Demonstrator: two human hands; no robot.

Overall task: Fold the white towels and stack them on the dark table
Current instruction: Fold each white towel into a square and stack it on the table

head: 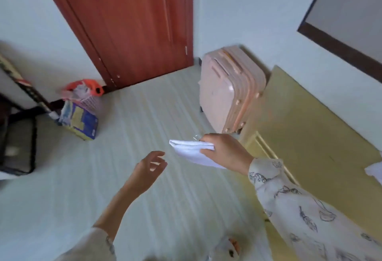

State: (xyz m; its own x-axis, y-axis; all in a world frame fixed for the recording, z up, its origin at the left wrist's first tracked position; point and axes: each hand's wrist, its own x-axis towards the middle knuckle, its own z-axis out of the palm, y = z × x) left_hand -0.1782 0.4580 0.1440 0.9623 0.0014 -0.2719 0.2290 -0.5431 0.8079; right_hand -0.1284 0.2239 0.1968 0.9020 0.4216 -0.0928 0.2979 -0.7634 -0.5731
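Here the right hand [225,151] holds a folded white towel [193,151] in mid-air at the centre of the frame, above the pale floor [144,116]; its grip is clamped on the towel's right end, thumb beneath and fingers over the top. The towel juts out toward the left, flat and roughly level. The left hand [149,167] hovers just below and left of it, apart from the cloth, its grip loose with fingers spread and lightly curled, holding nothing. Both arms wear pale sleeves with a dark line print.

At the right edge of the frame a bit of white cloth [375,170] lies on a yellow surface [310,136]; motion blur makes it hard to say whether it is another towel. A pink suitcase [229,89] stands upright right of centre, beside the yellow surface. A red-brown door [132,23] fills the upper middle. At the left sit a blue and yellow package [82,121] and an orange bag [86,88].
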